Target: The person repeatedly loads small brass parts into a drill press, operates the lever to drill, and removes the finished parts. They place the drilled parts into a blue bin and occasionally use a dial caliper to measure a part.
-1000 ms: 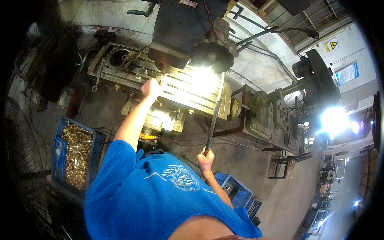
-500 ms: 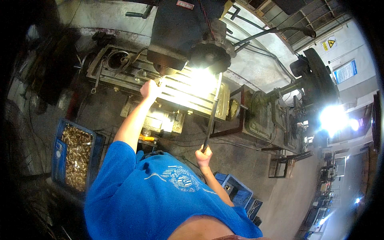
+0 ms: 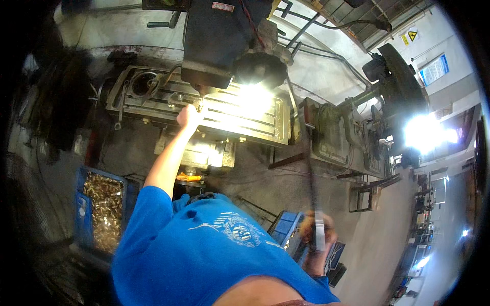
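My left hand (image 3: 188, 117) reaches over the slotted machine table (image 3: 265, 120), closed at a spot right under the dark machine head (image 3: 212, 48). The small piece at its fingers is washed out by glare, so I cannot make out its kind. The tool tip (image 3: 202, 96) comes down from the head just above these fingers. On the right, my right hand (image 3: 326, 233) is wrapped round the lower end of a long dark lever (image 3: 310, 176). Motion smears both hand and lever. The lever runs up towards the round hub (image 3: 261, 69) beside the head.
A blue crate (image 3: 84, 219) full of shiny brass-coloured parts stands at lower left. Another blue bin (image 3: 286, 227) is partly behind my right arm. A wrench (image 3: 120, 115) lies at the table's left end. A second machine (image 3: 332, 135) stands to the right. A bright lamp (image 3: 253, 99) glares over the table.
My right hand has swung the lever down and to the right, nearer my body. My left hand stays under the machine head. The whole view has shifted slightly.
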{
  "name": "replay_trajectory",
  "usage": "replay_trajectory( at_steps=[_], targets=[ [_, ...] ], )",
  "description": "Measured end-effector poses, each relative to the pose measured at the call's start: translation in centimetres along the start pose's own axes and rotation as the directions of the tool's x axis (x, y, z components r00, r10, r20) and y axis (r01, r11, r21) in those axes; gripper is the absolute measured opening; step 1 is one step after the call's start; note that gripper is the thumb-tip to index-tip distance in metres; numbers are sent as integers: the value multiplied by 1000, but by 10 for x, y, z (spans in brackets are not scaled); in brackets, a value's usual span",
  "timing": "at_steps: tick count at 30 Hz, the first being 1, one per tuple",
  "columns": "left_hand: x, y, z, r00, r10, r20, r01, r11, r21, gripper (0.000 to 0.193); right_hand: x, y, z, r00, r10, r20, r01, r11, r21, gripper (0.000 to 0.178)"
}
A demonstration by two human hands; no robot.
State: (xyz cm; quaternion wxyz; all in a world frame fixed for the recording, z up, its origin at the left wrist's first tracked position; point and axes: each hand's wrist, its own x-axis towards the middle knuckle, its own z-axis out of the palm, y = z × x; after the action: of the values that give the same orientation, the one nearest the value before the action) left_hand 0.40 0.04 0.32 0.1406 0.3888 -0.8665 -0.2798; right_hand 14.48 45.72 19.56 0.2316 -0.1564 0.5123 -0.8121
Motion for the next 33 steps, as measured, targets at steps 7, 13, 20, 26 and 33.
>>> replay_trajectory(
  at_steps=[7,13,20,26,33],
  targets=[
    [-16,3,-14,997,79,-24,-82,983,-166,40,-4,28,-24,943,-130,-306,81,983,-167,71],
    [-5,4,13,963,163,-216,-195,972,-135,25,7,59,-17,961,48,-271,-103,976,-192,78],
    [-4,8,18,928,300,-222,-330,937,-113,17,1,75,-22,935,46,-351,-135,963,-235,65],
    [-69,33,16,415,908,-62,-818,343,-461,8,-2,89,-26,922,72,-381,-148,973,-175,38],
    [-151,59,38,515,849,115,-709,497,-500,11,70,144,-16,932,82,-354,-134,983,-124,43]
  ],
)
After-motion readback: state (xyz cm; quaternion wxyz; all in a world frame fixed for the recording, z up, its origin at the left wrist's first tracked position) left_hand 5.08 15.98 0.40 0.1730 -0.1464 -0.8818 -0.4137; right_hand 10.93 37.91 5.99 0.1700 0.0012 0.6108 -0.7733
